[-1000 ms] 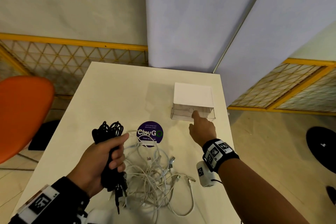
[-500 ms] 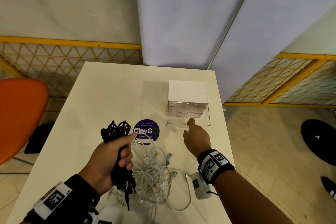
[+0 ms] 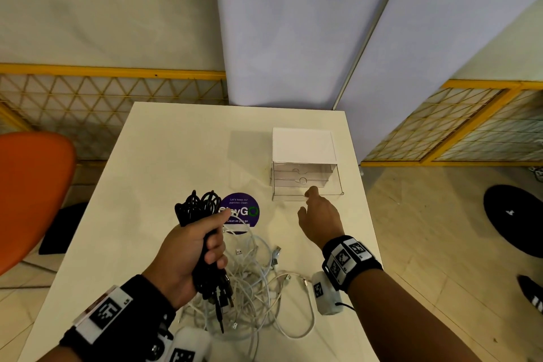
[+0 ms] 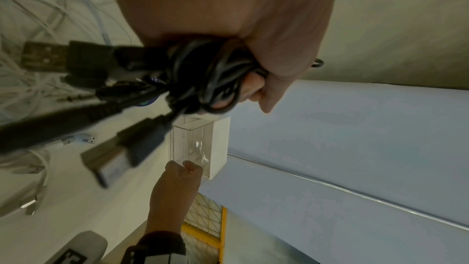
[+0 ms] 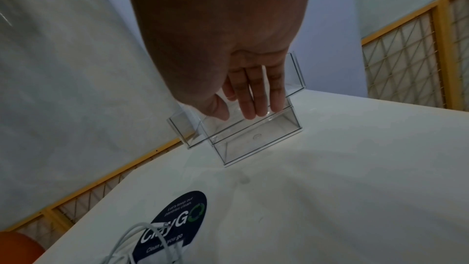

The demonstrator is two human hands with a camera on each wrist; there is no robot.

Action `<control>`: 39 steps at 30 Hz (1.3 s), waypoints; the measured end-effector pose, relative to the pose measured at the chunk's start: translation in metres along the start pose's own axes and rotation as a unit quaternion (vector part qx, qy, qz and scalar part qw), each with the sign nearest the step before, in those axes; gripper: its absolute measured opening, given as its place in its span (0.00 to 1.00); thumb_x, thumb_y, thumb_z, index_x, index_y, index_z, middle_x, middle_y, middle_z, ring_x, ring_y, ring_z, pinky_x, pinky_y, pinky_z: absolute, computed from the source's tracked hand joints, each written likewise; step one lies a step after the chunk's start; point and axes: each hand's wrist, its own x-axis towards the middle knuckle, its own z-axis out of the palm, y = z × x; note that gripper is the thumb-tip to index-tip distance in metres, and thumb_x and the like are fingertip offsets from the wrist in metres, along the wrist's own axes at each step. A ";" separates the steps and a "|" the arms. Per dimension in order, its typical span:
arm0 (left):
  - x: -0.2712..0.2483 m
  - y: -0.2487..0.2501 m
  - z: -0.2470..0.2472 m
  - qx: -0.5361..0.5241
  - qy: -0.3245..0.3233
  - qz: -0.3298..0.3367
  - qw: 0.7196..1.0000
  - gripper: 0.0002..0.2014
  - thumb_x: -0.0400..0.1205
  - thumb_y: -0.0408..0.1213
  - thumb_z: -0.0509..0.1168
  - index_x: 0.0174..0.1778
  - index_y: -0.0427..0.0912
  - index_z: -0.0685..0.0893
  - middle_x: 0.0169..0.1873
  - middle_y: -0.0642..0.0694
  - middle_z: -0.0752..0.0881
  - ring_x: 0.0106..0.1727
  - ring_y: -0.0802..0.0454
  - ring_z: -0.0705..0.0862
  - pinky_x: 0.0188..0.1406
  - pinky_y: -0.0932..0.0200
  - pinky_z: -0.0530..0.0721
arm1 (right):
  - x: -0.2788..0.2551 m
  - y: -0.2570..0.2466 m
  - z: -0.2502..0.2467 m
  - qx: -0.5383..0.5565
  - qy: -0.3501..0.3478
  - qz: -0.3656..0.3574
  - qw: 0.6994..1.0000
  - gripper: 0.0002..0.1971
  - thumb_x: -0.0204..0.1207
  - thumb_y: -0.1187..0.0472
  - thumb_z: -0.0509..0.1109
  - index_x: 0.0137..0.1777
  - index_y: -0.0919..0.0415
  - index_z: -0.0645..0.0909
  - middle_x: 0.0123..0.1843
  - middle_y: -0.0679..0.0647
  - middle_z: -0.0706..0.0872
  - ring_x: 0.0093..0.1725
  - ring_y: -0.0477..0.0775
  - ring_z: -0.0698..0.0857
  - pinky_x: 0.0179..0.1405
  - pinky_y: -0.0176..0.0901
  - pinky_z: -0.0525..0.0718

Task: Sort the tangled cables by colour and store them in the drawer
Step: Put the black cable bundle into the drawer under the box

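Bundle of black cables (image 3: 202, 247) gripped in the left hand (image 3: 188, 258), fingers and thumb curled round its middle, loops sticking up above the fist and USB and jack plugs (image 4: 45, 57) dangling below. Held above the near-left part of the tabletop (image 3: 164, 161), over the edge of the white pile. White cables (image 3: 258, 282) lying in a loose tangle at the near edge of the tabletop, between the two wrists, one strand reaching onto the round purple sticker (image 3: 241, 211) at the tabletop's middle.

Small drawer unit (image 3: 304, 147) with a white top and clear drawers standing toward the far right corner. Lowest clear drawer (image 3: 308, 195) pulled out toward the near edge, nothing visible inside. Right hand (image 3: 320, 220) at that drawer's front: fingers (image 5: 253, 95) extended down over the front wall in the right wrist view, thumb on the other side of the wall; whether actually pinching the wall, cannot tell.

Orange chair (image 3: 32, 191) beside the left edge of the tabletop. Yellow lattice railing (image 3: 111, 97) and pale partition panels (image 3: 293, 26) beyond the far edge.
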 end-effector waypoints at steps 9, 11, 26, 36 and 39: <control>0.011 0.004 0.014 0.003 -0.011 0.036 0.999 0.21 0.76 0.44 0.74 0.25 0.43 0.70 0.19 0.47 0.65 0.18 0.52 0.64 0.21 0.57 0.74 | -0.015 -0.025 -0.024 0.033 0.020 0.072 0.997 0.22 0.85 0.43 0.58 0.70 0.58 0.67 0.47 0.57 0.90 0.47 0.60 0.88 0.46 0.49 0.82; 0.014 0.005 0.021 0.008 -0.007 0.051 0.999 0.20 0.76 0.44 0.74 0.26 0.42 0.72 0.20 0.45 0.67 0.21 0.49 0.67 0.23 0.57 0.77 | -0.028 -0.047 -0.043 0.191 0.010 0.097 0.977 0.28 0.82 0.33 0.56 0.68 0.55 0.69 0.43 0.54 0.90 0.47 0.55 0.88 0.53 0.51 0.83; 0.025 -0.004 0.050 0.045 -0.060 0.103 0.992 0.20 0.71 0.62 0.71 0.32 0.47 0.85 0.45 0.46 0.89 0.52 0.44 0.86 0.56 0.39 0.84 | -0.099 -0.107 -0.084 0.453 -0.277 -0.083 0.843 0.11 0.74 0.60 0.79 0.55 0.57 0.83 0.43 0.48 0.90 0.45 0.51 0.89 0.48 0.45 0.87; 0.033 0.000 0.062 0.056 -0.116 0.071 0.989 0.20 0.74 0.59 0.66 0.40 0.43 0.87 0.58 0.40 0.89 0.56 0.51 0.88 0.56 0.49 0.84 | -0.093 -0.112 -0.086 0.380 -0.138 -0.058 0.913 0.06 0.67 0.60 0.75 0.42 0.51 0.83 0.30 0.50 0.86 0.26 0.43 0.82 0.28 0.46 0.84; 0.039 0.001 0.066 0.064 -0.123 0.060 0.989 0.24 0.74 0.59 0.66 0.50 0.41 0.89 0.53 0.40 0.89 0.57 0.50 0.87 0.55 0.54 0.85 | -0.085 -0.109 -0.090 0.358 -0.131 -0.069 0.922 0.10 0.71 0.61 0.73 0.38 0.42 0.78 0.26 0.40 0.83 0.25 0.39 0.80 0.26 0.38 0.78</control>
